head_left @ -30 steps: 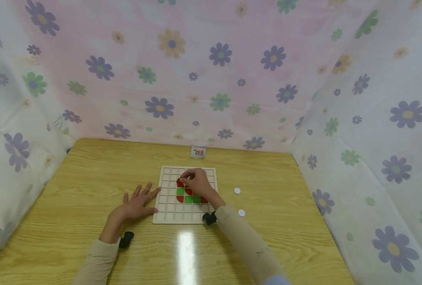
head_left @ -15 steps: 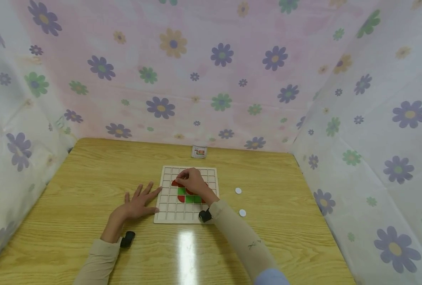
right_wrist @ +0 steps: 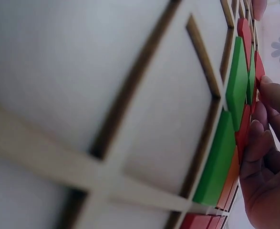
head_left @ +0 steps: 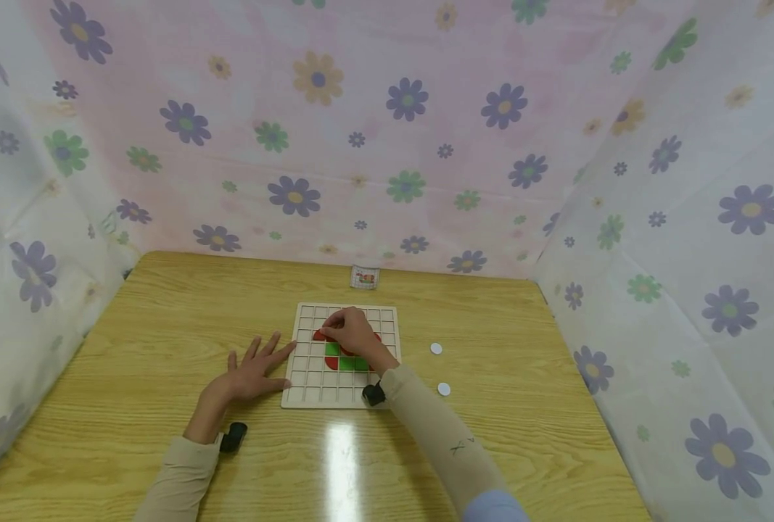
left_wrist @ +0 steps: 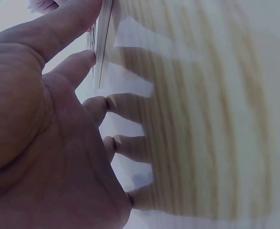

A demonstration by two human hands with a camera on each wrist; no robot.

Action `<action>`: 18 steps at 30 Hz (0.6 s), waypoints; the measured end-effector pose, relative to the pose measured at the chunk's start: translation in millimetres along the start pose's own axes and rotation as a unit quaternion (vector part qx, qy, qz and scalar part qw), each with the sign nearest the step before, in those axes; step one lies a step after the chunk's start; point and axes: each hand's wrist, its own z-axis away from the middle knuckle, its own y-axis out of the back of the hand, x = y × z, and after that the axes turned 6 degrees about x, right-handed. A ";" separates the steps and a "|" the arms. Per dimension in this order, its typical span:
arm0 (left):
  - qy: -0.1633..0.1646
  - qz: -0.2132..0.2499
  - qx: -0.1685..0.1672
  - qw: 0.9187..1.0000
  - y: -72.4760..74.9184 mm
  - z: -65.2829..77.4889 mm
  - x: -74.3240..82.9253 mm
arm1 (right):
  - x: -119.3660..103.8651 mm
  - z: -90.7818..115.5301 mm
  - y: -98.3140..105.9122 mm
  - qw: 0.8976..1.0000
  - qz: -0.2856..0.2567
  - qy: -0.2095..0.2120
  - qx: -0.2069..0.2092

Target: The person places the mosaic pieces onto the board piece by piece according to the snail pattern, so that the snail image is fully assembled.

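Note:
My right hand point(head_left: 355, 335) is over a square wooden grid board point(head_left: 305, 395). Between thumb and finger it pinches a red rounded tile point(head_left: 318, 335) at the upper left of the pattern; the right wrist view shows the same red tile point(right_wrist: 259, 67) at the fingertips. Whether that tile is fully down in its cell, I cannot tell. Below it in the grid sit a green tile point(head_left: 331, 349), a red rounded tile point(head_left: 331, 363) and more green tiles point(head_left: 354, 364). The hand partly covers other red ones. With fingers spread, my left hand point(head_left: 249, 377) rests flat, touching the board's left edge.
Two white discs point(head_left: 436, 349) lie on the wooden table point(head_left: 504, 428) to the right of the board. A small picture card point(head_left: 365, 278) stands beyond the board by the back curtain point(head_left: 334, 159). Flowered curtains also hang at both sides.
My right hand has shifted slightly left with the red tile, which went about one cell leftward within the last second and then stayed there. The left hand has kept its place.

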 end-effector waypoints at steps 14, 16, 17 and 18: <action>-0.004 0.000 0.001 1.000 -0.4 -0.4 -0.9 | -2.7 0.3 -0.1 1.000 0.024 -0.001 0.002; -0.004 -0.001 0.002 1.000 -0.6 -0.2 -1.3 | -3.3 1.0 0.8 1.000 0.019 0.003 0.002; -0.004 -0.002 0.002 1.000 -0.8 -0.2 -1.5 | -3.8 1.4 1.3 1.000 0.018 0.006 0.002; -0.004 -0.003 0.003 1.000 -1.0 -0.2 -1.8 | -3.5 1.4 1.4 1.000 0.019 0.012 0.003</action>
